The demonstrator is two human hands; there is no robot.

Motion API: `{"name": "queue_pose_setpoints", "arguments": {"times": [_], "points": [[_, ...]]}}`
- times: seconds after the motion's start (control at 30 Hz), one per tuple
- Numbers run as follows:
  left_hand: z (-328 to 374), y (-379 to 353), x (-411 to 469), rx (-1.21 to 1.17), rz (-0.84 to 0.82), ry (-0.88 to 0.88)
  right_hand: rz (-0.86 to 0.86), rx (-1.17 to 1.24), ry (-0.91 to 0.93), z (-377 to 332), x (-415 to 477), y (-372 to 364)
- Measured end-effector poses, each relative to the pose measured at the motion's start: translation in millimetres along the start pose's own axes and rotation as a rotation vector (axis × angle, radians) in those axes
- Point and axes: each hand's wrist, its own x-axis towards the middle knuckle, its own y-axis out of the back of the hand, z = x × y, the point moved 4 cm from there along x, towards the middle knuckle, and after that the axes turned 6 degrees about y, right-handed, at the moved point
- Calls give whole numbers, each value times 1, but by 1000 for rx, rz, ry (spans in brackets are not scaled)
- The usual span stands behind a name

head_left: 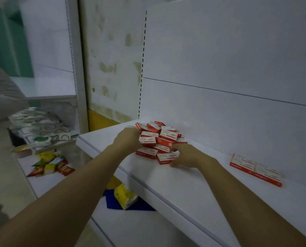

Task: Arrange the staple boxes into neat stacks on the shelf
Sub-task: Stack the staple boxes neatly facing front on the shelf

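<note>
A loose heap of several red-and-white staple boxes (159,139) lies on the white shelf (184,189), close to the back panel. My left hand (126,139) is at the heap's left side, fingers curled round a box (147,141) there. My right hand (186,156) rests on the shelf at the heap's right front, with thumb and fingers pinching the nearest box (166,158). Further right, two staple boxes (255,169) lie flat side by side in a neat row against the back panel.
Below and left, a lower shelf holds snack packets (49,164) and silvery wrapped packs (39,125). A yellow package (124,196) lies on something blue under the shelf. A person's white sleeve (2,93) shows at the left edge. A slotted upright (142,65) runs up the back.
</note>
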Motion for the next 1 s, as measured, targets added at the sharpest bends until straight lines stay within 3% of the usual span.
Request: {"name": "queue_pose_setpoints", "arguments": {"times": [0.3,0.53,1.0], "points": [[0,-6,-4,30,-36,21,-23,-30,-34,11,2,-7],[33,-23,2,35,-95,-29,125,-86,-76,35,-16,12],[169,-81,-8,-73,-240,-400,355,-83,-322,119,-106,64]]}}
